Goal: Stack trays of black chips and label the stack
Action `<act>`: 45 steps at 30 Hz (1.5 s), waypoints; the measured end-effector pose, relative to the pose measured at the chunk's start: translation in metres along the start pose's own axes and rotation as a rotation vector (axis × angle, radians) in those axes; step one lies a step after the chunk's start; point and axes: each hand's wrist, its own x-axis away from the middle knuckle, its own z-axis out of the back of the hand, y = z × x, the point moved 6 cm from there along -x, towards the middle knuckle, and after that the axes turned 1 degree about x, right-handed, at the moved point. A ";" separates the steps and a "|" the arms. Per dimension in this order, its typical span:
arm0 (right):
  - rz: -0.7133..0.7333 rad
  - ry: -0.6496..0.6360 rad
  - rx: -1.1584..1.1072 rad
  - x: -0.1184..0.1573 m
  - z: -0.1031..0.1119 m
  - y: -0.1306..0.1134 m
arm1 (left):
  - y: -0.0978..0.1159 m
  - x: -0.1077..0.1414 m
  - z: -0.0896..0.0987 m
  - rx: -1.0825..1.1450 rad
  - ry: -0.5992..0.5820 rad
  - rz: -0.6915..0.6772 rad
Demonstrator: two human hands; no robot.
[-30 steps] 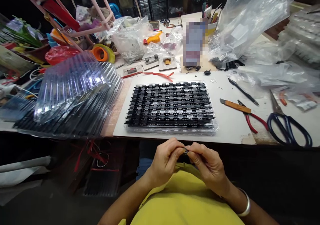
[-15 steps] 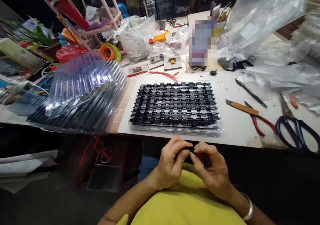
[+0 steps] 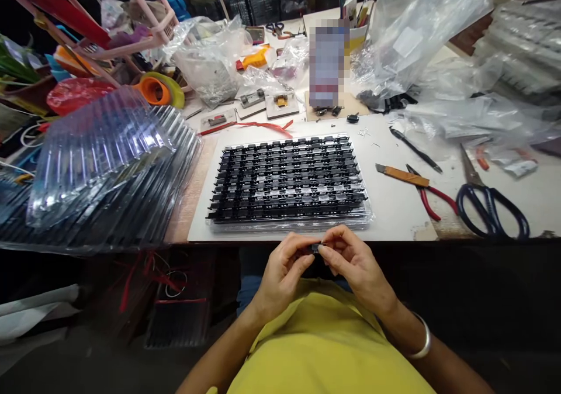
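Observation:
Between the fingertips of my left hand (image 3: pixel 284 268) and my right hand (image 3: pixel 350 256) is a small black plastic part with a row of light pins (image 3: pixel 316 248). Both hands pinch it, one at each end, just in front of the table edge. Fingers cover most of its body, so its full shape is hidden. Beyond my hands lies a clear plastic tray (image 3: pixel 284 227) filled with rows of similar black parts (image 3: pixel 287 178).
Stacked clear trays (image 3: pixel 100 154) lean at the left. On the right lie scissors (image 3: pixel 491 210), red-handled pliers (image 3: pixel 432 198), a craft knife (image 3: pixel 403 175) and a black pen-like tool (image 3: pixel 414 148). Plastic bags (image 3: pixel 407 37) crowd the back, near a pixelated upright object (image 3: pixel 325 64).
My hands have risen slightly toward the table edge, and the black part with its pins now shows more between my fingers. The whole view has shifted, moving the table things left.

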 end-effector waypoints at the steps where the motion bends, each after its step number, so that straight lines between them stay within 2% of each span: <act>1: -0.017 0.004 -0.016 0.001 0.000 0.002 | 0.000 0.000 0.001 -0.001 0.013 -0.011; 5: -0.003 0.006 0.021 0.007 -0.004 0.009 | -0.002 -0.002 0.006 -0.033 0.128 -0.008; 8: 0.147 0.049 0.247 0.012 -0.005 0.003 | -0.005 -0.003 0.006 -0.021 0.137 -0.002; 12: 0.376 0.115 0.560 0.017 -0.008 -0.008 | -0.012 0.001 0.002 -0.026 0.091 0.035; 15: 0.466 0.146 0.653 0.020 -0.011 -0.013 | -0.009 0.002 0.001 -0.138 0.081 -0.046; 18: 0.481 0.158 0.674 0.022 -0.014 -0.012 | -0.002 0.003 0.000 -0.244 0.088 -0.177; 20: 0.443 0.161 0.637 0.020 -0.014 -0.009 | 0.000 0.003 0.000 -0.300 0.096 -0.222; 22: 0.328 0.151 0.515 0.015 -0.010 -0.002 | -0.002 0.003 0.000 -0.306 0.105 -0.187; 24: 0.133 0.116 0.291 0.009 -0.005 0.008 | -0.008 0.003 0.003 -0.208 0.129 -0.059; 27: -0.161 -0.001 -0.075 0.003 -0.004 0.021 | -0.021 0.004 0.004 0.063 0.145 0.192; 29: -0.282 -0.085 -0.226 0.003 -0.007 0.024 | -0.026 0.006 0.003 0.227 0.127 0.308; 31: -0.354 -0.137 -0.312 0.005 -0.010 0.024 | -0.030 0.006 0.002 0.344 0.111 0.366; 35: -0.405 -0.181 -0.399 0.009 -0.016 0.025 | -0.037 0.007 0.002 0.476 0.101 0.364; 39: -0.409 -0.187 -0.419 0.010 -0.018 0.029 | -0.042 0.009 0.002 0.497 0.116 0.363; 42: -0.392 -0.170 -0.379 0.011 -0.016 0.030 | -0.038 0.009 0.002 0.402 0.111 0.363; 45: -0.244 -0.136 -0.159 0.012 -0.006 0.019 | -0.023 0.007 0.004 0.170 0.085 0.249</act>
